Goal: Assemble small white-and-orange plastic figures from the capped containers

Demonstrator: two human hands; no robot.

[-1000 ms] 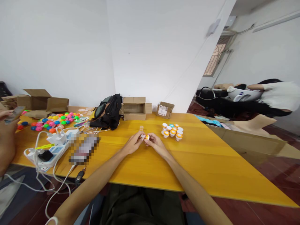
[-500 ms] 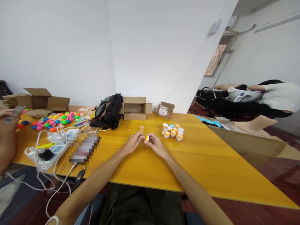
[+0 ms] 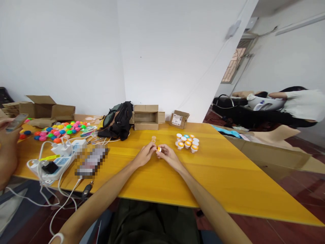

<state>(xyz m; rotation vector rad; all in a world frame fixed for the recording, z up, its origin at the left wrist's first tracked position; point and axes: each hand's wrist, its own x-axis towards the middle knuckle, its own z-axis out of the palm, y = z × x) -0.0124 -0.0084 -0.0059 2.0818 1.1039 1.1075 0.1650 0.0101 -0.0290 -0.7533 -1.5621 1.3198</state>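
Note:
Between my two hands, over the table (image 3: 162, 183), is a small round orange-and-white piece (image 3: 159, 149). My right hand (image 3: 169, 157) is closed around its right side with thumb and fingers. From the left, the pinched fingertips of my left hand (image 3: 145, 154) meet the same piece, and much of it is hidden by fingers. Just beyond my left fingertips stands a small clear cup-like piece (image 3: 153, 139). To the right of my right hand is a cluster of several similar small pieces with round orange, white and teal tops (image 3: 187, 144).
Behind are an open cardboard box (image 3: 146, 118), a smaller box (image 3: 179, 119) and a black bag (image 3: 118, 122). On the left lie colourful balls (image 3: 57, 132), a power strip (image 3: 59, 162) with cables, and a phone (image 3: 92, 161). Another person's hand (image 3: 7, 145) holds a phone there.
The orange-and-white piece has turned slightly between my fingers, and less of it shows. My hands have otherwise barely moved.

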